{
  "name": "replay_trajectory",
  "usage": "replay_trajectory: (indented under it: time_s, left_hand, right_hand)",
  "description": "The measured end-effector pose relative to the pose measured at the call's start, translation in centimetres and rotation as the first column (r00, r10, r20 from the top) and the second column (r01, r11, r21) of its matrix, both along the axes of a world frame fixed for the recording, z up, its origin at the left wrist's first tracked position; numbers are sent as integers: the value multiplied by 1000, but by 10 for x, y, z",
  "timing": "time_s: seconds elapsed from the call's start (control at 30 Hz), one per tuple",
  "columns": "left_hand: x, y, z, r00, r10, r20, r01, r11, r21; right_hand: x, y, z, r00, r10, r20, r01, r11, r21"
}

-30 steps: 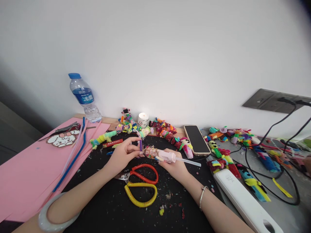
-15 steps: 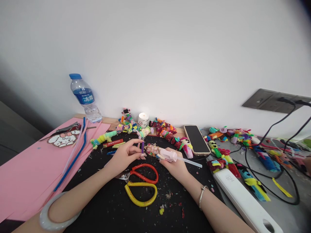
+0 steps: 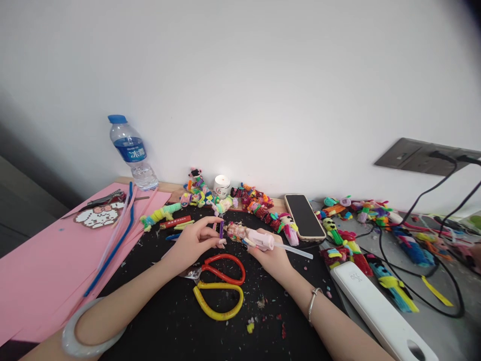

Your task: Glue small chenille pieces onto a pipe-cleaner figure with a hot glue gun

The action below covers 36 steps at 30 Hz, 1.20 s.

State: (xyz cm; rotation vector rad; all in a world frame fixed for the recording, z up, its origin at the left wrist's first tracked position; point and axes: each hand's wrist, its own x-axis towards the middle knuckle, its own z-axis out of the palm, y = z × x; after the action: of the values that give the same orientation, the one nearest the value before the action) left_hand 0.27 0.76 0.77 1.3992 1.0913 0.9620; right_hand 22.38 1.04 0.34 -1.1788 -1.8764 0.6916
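My left hand (image 3: 197,240) pinches a short purple strip (image 3: 221,229), which looks like a piece of pipe cleaner, between thumb and fingertips. A pale pink glue gun (image 3: 261,239) lies in my right hand (image 3: 274,258), fingers wrapped round it. Its nozzle end, crusted with coloured bits, points left toward the purple strip and sits close to it; whether they touch I cannot tell. From its back a translucent glue stick (image 3: 296,250) sticks out to the right. Below my hands, scissors with a red loop and a yellow loop (image 3: 218,315) lie on the black mat (image 3: 169,321).
Several pipe-cleaner figures (image 3: 158,214) line the back and right side. A phone (image 3: 305,215), a white jar (image 3: 221,185) and a water bottle (image 3: 131,153) stand near the wall. Pink sheets (image 3: 45,260) lie left; a white device (image 3: 379,306) and black cables (image 3: 458,301) are at right.
Almost nothing differs. The purple strip in my left hand has shifted very slightly and shows a little more toward the glue gun's nozzle. Both hands keep their hold.
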Motion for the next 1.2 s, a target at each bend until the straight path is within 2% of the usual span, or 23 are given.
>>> replay_trajectory:
  time_s: [0.27,0.43,0.57,0.67,0.8,0.93,1.07,1.2]
  left_hand:
    - [-5,3,0,999,47,-22,-47,998,33]
    - [-6,4,0,998,53,-43,-51,997,50]
    - [-8,6,1,993,97,-68,-92,993,74]
    - [-10,7,4,979,172,-109,-159,980,120]
    - [-13,9,7,951,284,-122,-260,948,182]
    - [-17,11,7,927,342,-154,-303,925,230]
    - [-20,13,6,903,377,-208,-315,908,277]
    - [-22,13,7,875,364,-318,-264,911,317]
  right_hand:
    - [1,0,-3,998,44,54,-43,999,-15]
    - [1,0,-3,998,53,26,-53,999,-5]
    - [2,0,-1,999,-40,36,40,999,17]
    - [7,1,-2,987,-128,101,123,991,56]
    - [12,3,-3,938,-173,300,121,975,185]
    - [9,2,-3,829,-250,501,118,953,280]
    - [6,-1,-4,760,-305,573,145,940,308]
    - [5,-2,-6,771,-317,553,175,939,295]
